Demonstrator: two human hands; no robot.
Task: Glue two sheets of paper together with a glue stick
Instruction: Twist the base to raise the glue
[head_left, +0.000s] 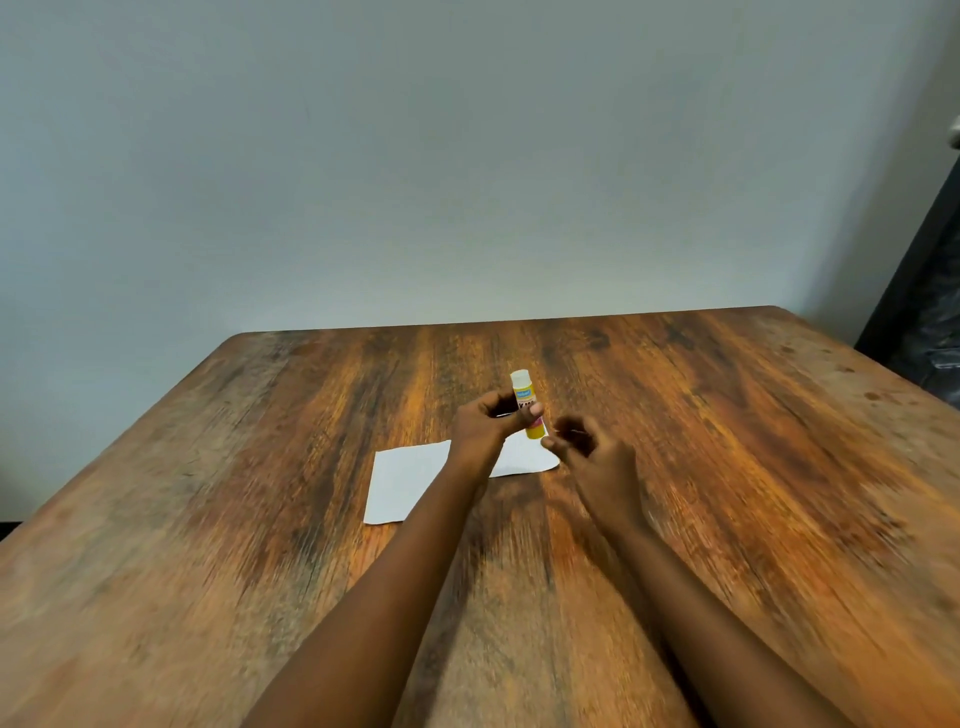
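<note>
Glue stick up in the left hand, paper waiting flat underneath

The left hand (488, 421) is pinching the glue stick (525, 402) around its middle, white cap end pointing up and away, held just above the paper (415, 478) lying flat on the wooden table (727, 467). My guess is it's held upright so the other hand can get at an end. The right hand (587, 447) sits just beside the yellow bottom, fingers loosely curled and pinching nothing, but it's blurry. I can only make out one white patch, so can't tell if both sheets are stacked.
</note>
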